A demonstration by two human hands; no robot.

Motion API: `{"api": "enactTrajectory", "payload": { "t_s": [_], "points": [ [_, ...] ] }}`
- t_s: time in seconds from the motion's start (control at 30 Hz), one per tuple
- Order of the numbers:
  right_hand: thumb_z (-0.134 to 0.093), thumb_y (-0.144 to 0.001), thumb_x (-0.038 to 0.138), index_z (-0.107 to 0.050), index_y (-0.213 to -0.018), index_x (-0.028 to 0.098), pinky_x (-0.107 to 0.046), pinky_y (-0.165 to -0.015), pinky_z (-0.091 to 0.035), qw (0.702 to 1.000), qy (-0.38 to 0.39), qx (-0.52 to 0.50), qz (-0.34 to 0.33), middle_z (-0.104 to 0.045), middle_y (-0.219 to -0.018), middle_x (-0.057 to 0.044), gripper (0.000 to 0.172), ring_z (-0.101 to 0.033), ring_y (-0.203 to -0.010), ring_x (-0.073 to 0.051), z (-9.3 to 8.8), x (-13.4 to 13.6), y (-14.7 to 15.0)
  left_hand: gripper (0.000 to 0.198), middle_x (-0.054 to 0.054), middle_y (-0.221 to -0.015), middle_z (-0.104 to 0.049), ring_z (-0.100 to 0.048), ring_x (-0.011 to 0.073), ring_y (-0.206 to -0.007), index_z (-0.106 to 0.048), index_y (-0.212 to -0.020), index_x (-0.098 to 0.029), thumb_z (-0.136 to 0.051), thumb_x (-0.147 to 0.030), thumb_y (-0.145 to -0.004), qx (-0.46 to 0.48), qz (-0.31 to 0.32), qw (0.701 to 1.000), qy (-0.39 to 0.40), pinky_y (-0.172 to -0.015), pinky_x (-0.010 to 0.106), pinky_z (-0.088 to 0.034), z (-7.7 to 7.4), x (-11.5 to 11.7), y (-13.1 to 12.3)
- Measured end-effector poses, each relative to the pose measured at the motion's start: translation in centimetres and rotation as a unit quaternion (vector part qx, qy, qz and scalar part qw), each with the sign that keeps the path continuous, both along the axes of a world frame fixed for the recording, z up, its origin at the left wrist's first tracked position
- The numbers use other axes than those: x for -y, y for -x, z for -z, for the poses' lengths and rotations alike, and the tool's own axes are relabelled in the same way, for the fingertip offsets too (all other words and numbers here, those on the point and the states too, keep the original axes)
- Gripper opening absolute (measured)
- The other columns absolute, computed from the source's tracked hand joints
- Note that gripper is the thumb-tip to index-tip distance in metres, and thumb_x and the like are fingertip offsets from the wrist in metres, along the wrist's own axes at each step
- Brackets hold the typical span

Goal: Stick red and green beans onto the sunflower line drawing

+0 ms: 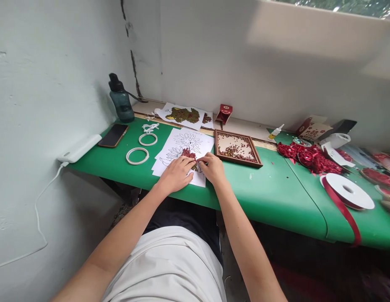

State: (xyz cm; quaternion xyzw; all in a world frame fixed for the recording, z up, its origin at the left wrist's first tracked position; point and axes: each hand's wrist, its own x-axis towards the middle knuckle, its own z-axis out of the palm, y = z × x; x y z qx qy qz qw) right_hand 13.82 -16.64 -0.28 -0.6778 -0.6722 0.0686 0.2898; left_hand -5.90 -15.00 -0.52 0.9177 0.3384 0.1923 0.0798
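A white sheet with a printed flower drawing [185, 140] lies on the green table, on top of other sheets. Red beans [189, 154] cover part of one flower, and greenish beans [194, 167] sit just below them. My left hand [175, 174] rests flat on the sheet with its fingers stretched toward the beans. At the right edge of the beans, my right hand [213, 167] has its thumb and forefinger pinched together; whatever is between them is too small to make out. Close by on the right stands a shallow wooden tray [260, 161] with loose red and green beans.
Left of the sheets are two white rings [137, 162], a phone [113, 135], a white power strip [80, 149] and a dark bottle [122, 102]. Behind lies a bean-covered picture [184, 115]. Rightward are a glue bottle [276, 132], red ribbon flowers [308, 156] and a ribbon spool [355, 191].
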Motion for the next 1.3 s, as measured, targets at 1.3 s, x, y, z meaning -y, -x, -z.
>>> {"api": "enactTrajectory", "payload": {
  "t_s": [1.3],
  "points": [
    [-0.046,-0.099,0.016,-0.078,-0.116,0.023,-0.028,-0.059,-0.035,0.945,0.111,0.276,-0.135,-0.071,-0.100,-0.009,0.037,-0.066,-0.084,-0.019,-2.7,5.1,0.1,0.038,0.006,-0.141,-0.063,-0.054,0.0261,-0.132,-0.058,-0.140,-0.027,-0.052,-0.023,-0.102,0.024,0.028,0.998,-0.060,-0.109,0.044,-0.047,0.2,0.1,0.3]
  ]
}}
